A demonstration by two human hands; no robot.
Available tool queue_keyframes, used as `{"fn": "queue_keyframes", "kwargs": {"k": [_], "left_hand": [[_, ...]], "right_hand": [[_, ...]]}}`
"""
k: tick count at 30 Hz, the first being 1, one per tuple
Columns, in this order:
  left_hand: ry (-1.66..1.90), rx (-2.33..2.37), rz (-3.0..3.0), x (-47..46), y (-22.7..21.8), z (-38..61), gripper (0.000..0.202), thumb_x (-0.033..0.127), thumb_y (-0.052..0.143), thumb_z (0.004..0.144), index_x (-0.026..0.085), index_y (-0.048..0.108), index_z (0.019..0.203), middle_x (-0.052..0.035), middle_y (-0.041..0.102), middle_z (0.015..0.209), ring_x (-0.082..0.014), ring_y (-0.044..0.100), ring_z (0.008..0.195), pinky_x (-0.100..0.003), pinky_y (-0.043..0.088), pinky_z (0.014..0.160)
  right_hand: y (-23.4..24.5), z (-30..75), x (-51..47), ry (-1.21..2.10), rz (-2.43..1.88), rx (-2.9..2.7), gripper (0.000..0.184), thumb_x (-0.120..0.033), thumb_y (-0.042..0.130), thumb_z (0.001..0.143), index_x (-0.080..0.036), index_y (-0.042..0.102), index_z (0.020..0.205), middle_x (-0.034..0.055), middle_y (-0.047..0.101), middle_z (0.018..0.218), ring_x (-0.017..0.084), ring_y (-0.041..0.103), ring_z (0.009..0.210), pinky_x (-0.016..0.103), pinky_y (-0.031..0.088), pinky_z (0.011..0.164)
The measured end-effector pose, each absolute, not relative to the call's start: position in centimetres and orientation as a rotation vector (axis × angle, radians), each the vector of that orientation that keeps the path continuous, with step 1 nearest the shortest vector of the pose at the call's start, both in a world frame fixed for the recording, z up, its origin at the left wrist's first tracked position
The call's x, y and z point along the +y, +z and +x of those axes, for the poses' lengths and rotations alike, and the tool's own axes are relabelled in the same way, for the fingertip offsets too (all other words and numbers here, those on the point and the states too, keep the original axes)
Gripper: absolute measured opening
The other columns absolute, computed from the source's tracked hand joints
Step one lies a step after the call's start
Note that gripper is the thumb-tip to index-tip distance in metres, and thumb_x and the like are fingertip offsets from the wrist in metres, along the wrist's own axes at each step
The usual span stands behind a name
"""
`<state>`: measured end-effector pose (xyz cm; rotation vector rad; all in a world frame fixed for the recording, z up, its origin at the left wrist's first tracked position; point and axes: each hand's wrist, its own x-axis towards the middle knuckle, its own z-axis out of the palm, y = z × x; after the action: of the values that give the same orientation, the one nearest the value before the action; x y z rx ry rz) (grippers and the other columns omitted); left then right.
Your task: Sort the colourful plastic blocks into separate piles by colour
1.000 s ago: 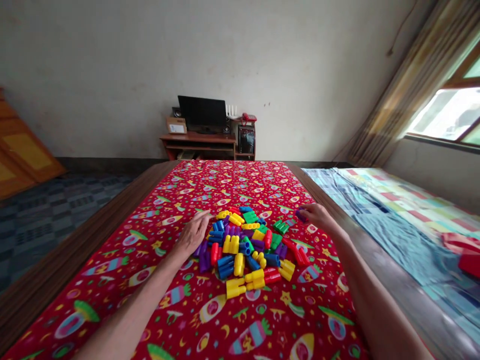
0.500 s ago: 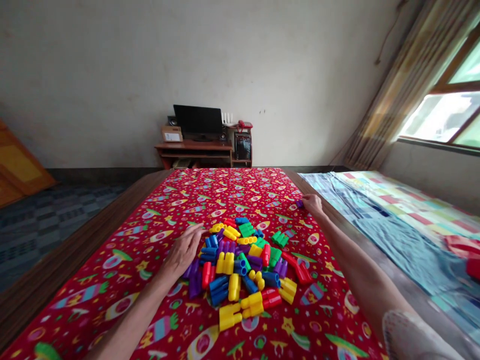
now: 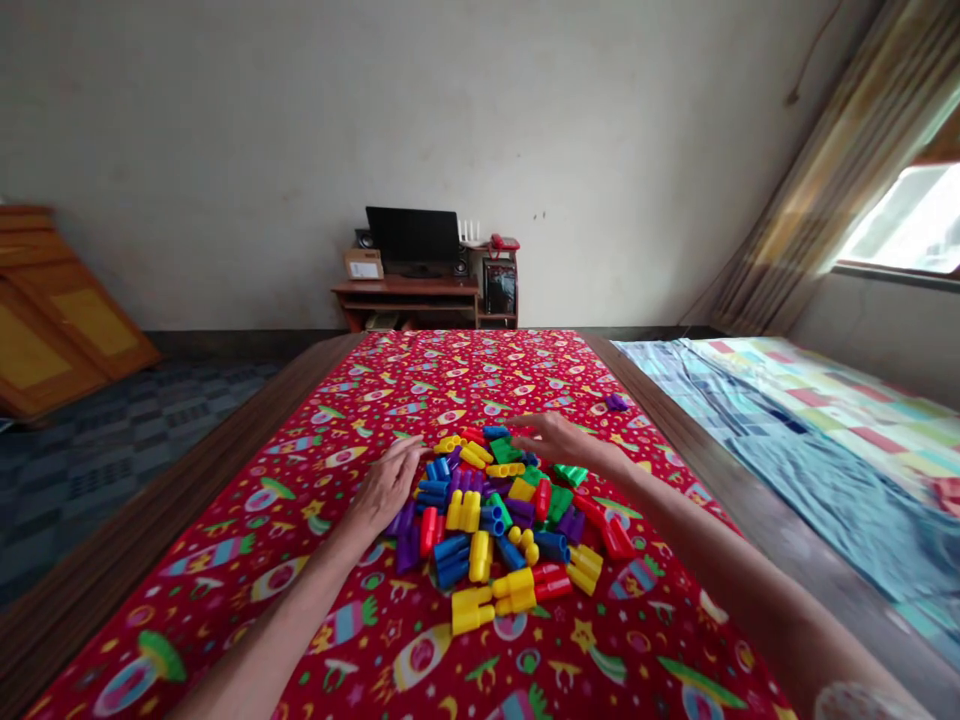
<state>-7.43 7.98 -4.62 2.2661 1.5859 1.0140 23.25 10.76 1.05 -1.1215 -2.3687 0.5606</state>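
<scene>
A heap of plastic building blocks in yellow, blue, green, red and purple lies on the red patterned cloth (image 3: 420, 660). At the heap's left edge rests my left hand (image 3: 390, 485), fingers stretched out beside the blue blocks (image 3: 433, 490) and holding nothing. My right hand (image 3: 553, 438) is over the far right side of the heap, fingers extended and apart, close to a green block (image 3: 505, 450) and a small blue block (image 3: 495, 432). One purple block (image 3: 617, 402) lies alone near the cloth's right edge. Joined yellow and red blocks (image 3: 514, 590) lie at the near side.
The cloth covers a long table with dark wooden edges (image 3: 675, 430). Beyond it stands a desk (image 3: 405, 287) with a monitor (image 3: 412, 238) and a red telephone (image 3: 504, 243). On the right is a bed with a checkered sheet (image 3: 817, 390); a wooden cabinet (image 3: 75, 310) stands left.
My right hand has let go of the purple block at the cloth's right edge and moved left to the heap. My left hand stays beside the heap. The view has shifted slightly left.
</scene>
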Motion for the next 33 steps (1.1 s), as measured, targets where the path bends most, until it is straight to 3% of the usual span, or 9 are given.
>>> {"fn": "queue_keyframes", "kwargs": {"k": [6,11,16,21,25,30,33], "left_hand": [[1.075,1.544,2.267,8.1,-5.0,-7.5,0.054,0.047,0.026,0.096,0.017,0.071,0.098,-0.0111,0.066,0.124,-0.0226,0.062,0.115,-0.039,0.048,0.104],[1.088,1.534,2.263,8.3,-5.3,-7.5,0.056,0.047,0.025,0.096,0.014,0.07,0.099,-0.0134,0.066,0.122,-0.0234,0.062,0.115,-0.04,0.047,0.104],[1.093,1.522,2.252,8.3,-5.4,-7.5,0.058,0.05,0.025,0.095,0.014,0.07,0.096,-0.0149,0.067,0.121,-0.0237,0.062,0.115,-0.039,0.046,0.105],[1.09,1.514,2.246,8.0,-5.1,-7.3,0.054,0.048,0.027,0.095,0.015,0.07,0.097,-0.0131,0.066,0.123,-0.0239,0.061,0.116,-0.041,0.045,0.106],[1.064,1.523,2.24,7.9,-4.8,-7.3,0.055,0.046,0.026,0.095,0.015,0.071,0.095,-0.0139,0.066,0.124,-0.0237,0.061,0.116,-0.041,0.045,0.106],[1.044,1.527,2.243,8.0,-4.8,-7.3,0.056,0.047,0.026,0.095,0.015,0.071,0.095,-0.0139,0.065,0.124,-0.0231,0.061,0.116,-0.04,0.045,0.106],[1.042,1.531,2.242,8.0,-4.8,-7.3,0.056,0.048,0.026,0.095,0.013,0.071,0.097,-0.0151,0.065,0.124,-0.0238,0.06,0.117,-0.04,0.045,0.106]], "right_hand": [[0.8,20.0,10.4,0.725,-1.051,-2.445,0.047,-0.031,0.068,0.076,-0.027,0.067,0.123,0.0025,0.074,0.107,0.023,0.068,0.093,0.03,0.051,0.08],[1.6,21.2,10.7,0.631,-1.189,-2.495,0.037,-0.026,0.064,0.08,-0.02,0.071,0.116,0.0039,0.075,0.099,0.02,0.069,0.084,0.025,0.049,0.072],[2.8,22.0,9.8,0.426,-1.277,-2.405,0.035,-0.016,0.062,0.079,-0.019,0.071,0.114,0.0073,0.074,0.103,0.021,0.068,0.09,0.026,0.048,0.075],[3.5,20.1,7.4,0.279,-1.237,-2.587,0.022,-0.018,0.056,0.088,-0.019,0.072,0.103,0.0068,0.074,0.091,0.017,0.068,0.082,0.023,0.047,0.071],[2.7,18.3,7.0,0.095,-1.425,-2.713,0.022,-0.024,0.056,0.09,-0.017,0.07,0.106,0.0117,0.072,0.099,0.022,0.067,0.094,0.029,0.048,0.079],[1.1,17.7,8.2,0.146,-1.472,-2.64,0.027,-0.029,0.059,0.087,-0.018,0.069,0.109,0.0103,0.072,0.095,0.022,0.066,0.091,0.028,0.046,0.076],[0.3,18.0,8.9,0.201,-1.47,-2.486,0.028,-0.021,0.057,0.083,-0.018,0.071,0.107,0.0083,0.073,0.094,0.019,0.065,0.087,0.025,0.043,0.073]]}}
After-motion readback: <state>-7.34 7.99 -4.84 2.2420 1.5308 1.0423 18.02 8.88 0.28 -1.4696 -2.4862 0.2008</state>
